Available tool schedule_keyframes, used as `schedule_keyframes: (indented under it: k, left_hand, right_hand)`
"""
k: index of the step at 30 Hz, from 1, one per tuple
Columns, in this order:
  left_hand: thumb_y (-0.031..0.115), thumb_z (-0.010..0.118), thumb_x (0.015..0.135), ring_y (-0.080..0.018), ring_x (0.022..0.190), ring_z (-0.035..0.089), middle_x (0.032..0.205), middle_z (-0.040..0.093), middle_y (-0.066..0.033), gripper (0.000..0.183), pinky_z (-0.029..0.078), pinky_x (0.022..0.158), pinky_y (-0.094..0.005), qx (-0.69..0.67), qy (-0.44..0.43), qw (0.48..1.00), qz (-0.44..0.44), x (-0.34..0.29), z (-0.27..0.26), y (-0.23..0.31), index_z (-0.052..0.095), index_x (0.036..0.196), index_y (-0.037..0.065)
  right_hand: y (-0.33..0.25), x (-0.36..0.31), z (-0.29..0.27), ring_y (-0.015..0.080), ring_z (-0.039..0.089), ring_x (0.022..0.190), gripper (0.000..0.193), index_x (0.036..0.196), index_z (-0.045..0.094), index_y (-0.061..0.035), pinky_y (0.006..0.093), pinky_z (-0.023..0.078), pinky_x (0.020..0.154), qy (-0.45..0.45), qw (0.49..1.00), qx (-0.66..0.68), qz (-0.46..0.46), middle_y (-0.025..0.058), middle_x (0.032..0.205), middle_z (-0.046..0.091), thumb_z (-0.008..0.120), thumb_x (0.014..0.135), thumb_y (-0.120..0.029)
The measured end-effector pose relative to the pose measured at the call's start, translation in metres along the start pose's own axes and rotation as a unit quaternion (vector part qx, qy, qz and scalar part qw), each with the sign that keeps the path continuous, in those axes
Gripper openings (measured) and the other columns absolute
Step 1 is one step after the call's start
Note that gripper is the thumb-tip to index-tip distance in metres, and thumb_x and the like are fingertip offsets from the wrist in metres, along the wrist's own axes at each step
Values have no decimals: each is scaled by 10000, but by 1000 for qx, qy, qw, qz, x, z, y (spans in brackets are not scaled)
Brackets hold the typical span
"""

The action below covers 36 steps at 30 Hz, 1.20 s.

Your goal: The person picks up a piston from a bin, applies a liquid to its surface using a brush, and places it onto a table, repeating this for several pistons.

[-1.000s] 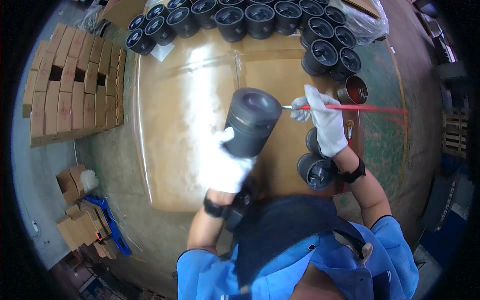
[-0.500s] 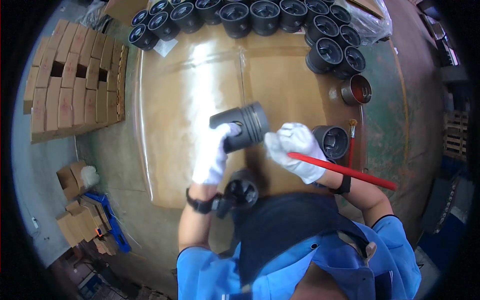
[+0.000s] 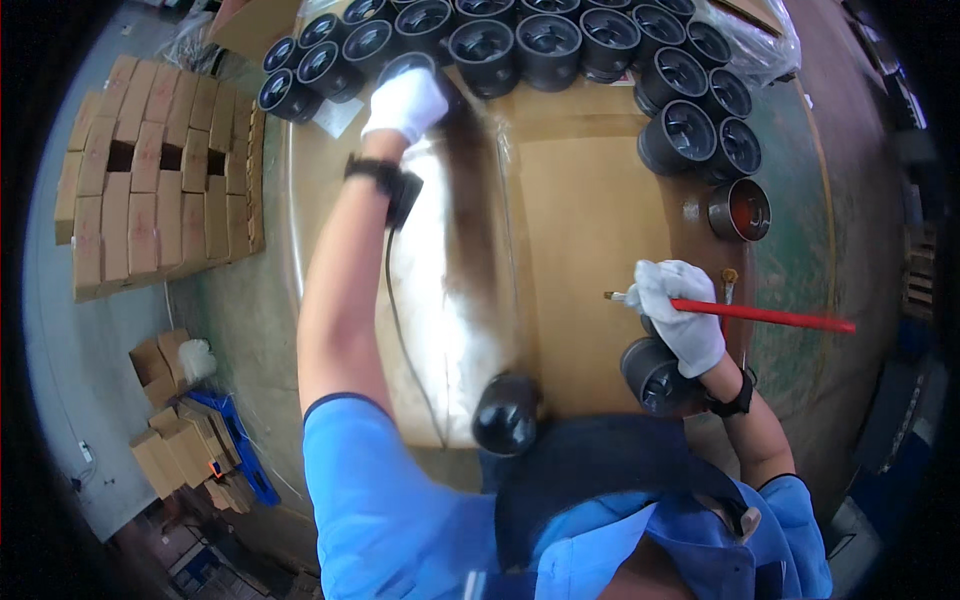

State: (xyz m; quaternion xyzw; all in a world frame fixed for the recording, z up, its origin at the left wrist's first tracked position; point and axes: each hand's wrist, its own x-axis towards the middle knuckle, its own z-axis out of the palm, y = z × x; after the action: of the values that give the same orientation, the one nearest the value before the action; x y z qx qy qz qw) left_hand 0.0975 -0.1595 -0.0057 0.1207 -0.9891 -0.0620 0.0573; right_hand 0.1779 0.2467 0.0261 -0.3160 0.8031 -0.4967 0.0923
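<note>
My left hand (image 3: 408, 106), in a white glove, reaches to the far row and grips a dark grey piston (image 3: 412, 64) there, its fingers partly blurred. The piston stands with its hollow end up, beside others of its kind. In my gloved right hand (image 3: 680, 305) is a thin brush with a red handle (image 3: 775, 316), its bristle end pointing left. Just below that hand sits one piston (image 3: 655, 375), partly covered by the glove and wrist. Another piston (image 3: 505, 415) stands at the near edge, close to my dark apron.
Several pistons (image 3: 550, 45) line the far edge and far right corner of the brown-covered table (image 3: 590, 210). A metal tin (image 3: 738, 210) with reddish contents stands at the right, near a second brush (image 3: 729, 280). Stacked cartons (image 3: 150, 180) are left of the table.
My left hand has carried the piston from the middle of the table to the far row. My right hand has moved right with the red-handled brush, away from the piston.
</note>
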Motion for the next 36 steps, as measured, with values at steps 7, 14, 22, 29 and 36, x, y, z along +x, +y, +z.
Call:
schedule_keyframes:
  k: [7,14,22,29,36]
  left_hand:
    - [243,636,816,-379,947,664,987,703,-179,241,537,821,-455,59,34,998,18,24,17,0,696,978,75]
    - [260,707,889,-342,1062,649,1182,669,-187,369,518,925,-394,-146,116,981,58,-106,-23,51,666,1160,12]
    - [432,678,905,-300,397,449,442,401,-90,542,347,398,-398,55,-117,974,187,-358,-87,167,441,520,134]
    - [473,741,780,-306,543,608,607,591,-136,463,482,484,-408,52,-173,983,36,-408,-41,190,560,634,73]
    - [167,605,812,-128,742,607,804,669,-26,199,532,747,-296,-610,-84,711,-340,-345,-44,150,683,865,-8]
  right_hand:
    - [1,-1,-11,186,616,556,321,657,627,-22,313,484,565,60,986,88,126,78,604,638,600,961,-120]
    - [42,-11,-47,86,578,643,277,840,720,-51,252,444,609,78,947,181,252,-1,726,681,634,978,-276]
    - [131,-20,-144,53,577,646,387,944,762,-88,211,424,583,248,910,141,302,-12,766,689,605,975,-441]
    - [167,-30,-142,41,571,628,393,931,762,-73,207,431,573,290,905,132,281,1,766,688,624,968,-438]
    - [101,-24,-129,36,581,640,371,906,741,-55,191,431,575,289,870,290,274,17,812,711,626,975,-401]
